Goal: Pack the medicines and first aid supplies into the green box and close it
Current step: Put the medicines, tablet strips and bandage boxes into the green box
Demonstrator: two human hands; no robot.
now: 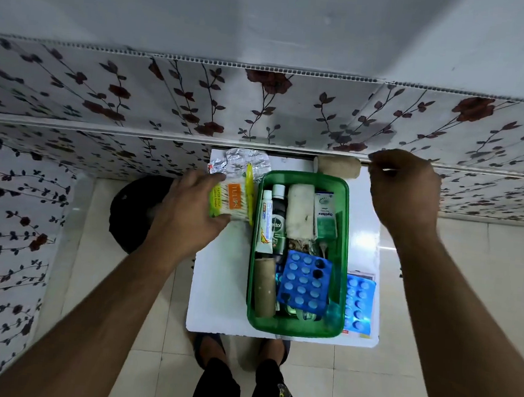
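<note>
The open green box stands on a small white table. Inside it lie a tube, a dark Dettol bottle, a white bandage roll, a small carton, a cardboard tube and a blue blister pack. My left hand grips a pack of cotton swabs just left of the box. My right hand hovers past the box's far right corner, pinching a thin stick-like thing. A beige bandage roll lies behind the box. No lid is in view.
Silver foil strips lie at the table's far left. A second blue blister pack and papers lie right of the box. Flower-patterned panels rise behind and to the left. A dark round object sits on the tiled floor.
</note>
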